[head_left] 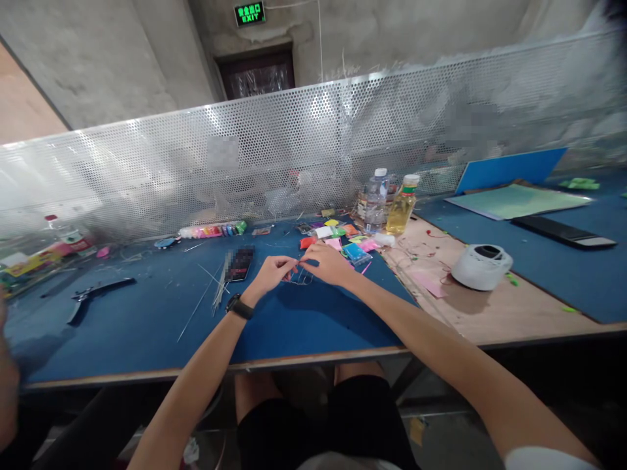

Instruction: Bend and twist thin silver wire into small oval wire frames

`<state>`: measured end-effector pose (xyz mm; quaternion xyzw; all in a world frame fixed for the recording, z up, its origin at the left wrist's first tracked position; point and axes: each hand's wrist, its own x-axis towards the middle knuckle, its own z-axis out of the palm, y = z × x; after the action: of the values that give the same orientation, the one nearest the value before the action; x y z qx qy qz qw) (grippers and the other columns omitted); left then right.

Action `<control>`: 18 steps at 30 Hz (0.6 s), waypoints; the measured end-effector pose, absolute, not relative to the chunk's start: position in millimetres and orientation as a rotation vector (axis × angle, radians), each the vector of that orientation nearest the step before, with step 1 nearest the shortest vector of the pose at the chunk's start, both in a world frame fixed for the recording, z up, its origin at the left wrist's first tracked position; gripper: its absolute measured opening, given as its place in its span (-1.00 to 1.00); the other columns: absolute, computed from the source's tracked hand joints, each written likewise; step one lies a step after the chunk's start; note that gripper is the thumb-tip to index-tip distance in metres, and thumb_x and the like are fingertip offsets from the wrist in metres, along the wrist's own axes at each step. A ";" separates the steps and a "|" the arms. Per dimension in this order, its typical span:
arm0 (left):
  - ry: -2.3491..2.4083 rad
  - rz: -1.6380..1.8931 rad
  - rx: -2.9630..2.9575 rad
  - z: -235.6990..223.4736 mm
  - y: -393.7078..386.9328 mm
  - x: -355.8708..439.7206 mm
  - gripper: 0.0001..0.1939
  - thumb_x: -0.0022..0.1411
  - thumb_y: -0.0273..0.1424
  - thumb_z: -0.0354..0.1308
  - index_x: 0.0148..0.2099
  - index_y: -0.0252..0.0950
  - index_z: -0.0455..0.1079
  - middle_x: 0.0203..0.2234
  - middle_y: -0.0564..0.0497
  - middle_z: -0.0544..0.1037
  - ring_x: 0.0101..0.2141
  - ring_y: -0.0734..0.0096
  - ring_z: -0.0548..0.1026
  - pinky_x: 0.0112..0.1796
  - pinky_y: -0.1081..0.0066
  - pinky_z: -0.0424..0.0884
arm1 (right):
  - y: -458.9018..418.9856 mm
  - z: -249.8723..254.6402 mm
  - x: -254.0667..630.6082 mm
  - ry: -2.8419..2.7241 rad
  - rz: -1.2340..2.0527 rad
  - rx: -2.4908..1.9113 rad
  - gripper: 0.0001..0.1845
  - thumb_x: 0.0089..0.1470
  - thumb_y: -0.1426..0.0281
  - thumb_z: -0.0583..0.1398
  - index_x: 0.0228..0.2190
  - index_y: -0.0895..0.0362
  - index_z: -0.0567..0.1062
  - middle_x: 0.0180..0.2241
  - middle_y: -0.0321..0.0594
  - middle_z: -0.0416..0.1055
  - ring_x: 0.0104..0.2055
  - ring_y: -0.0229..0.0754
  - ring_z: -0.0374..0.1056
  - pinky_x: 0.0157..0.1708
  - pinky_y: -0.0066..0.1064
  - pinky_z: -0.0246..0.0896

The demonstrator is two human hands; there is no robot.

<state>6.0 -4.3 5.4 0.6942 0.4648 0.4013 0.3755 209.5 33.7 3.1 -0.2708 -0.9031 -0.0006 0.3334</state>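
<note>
Above the blue tabletop [313, 326], my left hand [272, 274] and my right hand [327, 262] meet with fingers pinched close together. A thin bent wire [304, 282] hangs just below the fingertips, and both hands appear to grip it. The exact spot of the grip is too small to make out. Left of my left hand lie a dark phone [241, 262] and several straight thin wires [219, 290]. Beyond my right hand, colourful small packets [353, 252] are heaped on the table.
Pliers [93, 292] lie at the left, near another person's arm [7, 385]. A row of coloured tubs [210, 231] lines the perforated metal screen [274, 143]. Bottles [402, 207] stand behind the packets. A white thread spool [481, 267] and a black phone [563, 232] are rightward.
</note>
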 end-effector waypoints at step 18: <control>1.246 1.102 1.836 3.5 -1.4 4.8 -0.65 0.22 -0.14 0.12 -0.38 -0.35 0.44 -0.59 0.03 0.44 -0.58 0.51 0.34 -0.52 0.49 0.27 | 38.0 2.5 215.0 -2.283 -0.079 -0.842 -0.76 0.22 0.19 0.15 -0.32 0.04 0.56 -0.21 -0.21 0.52 -0.02 -0.07 0.32 -0.02 -0.18 0.07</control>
<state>4.8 -1.4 3.5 0.7006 0.4755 0.4206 0.3258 215.0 38.0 2.5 -0.3244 -0.8797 -0.0305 0.3463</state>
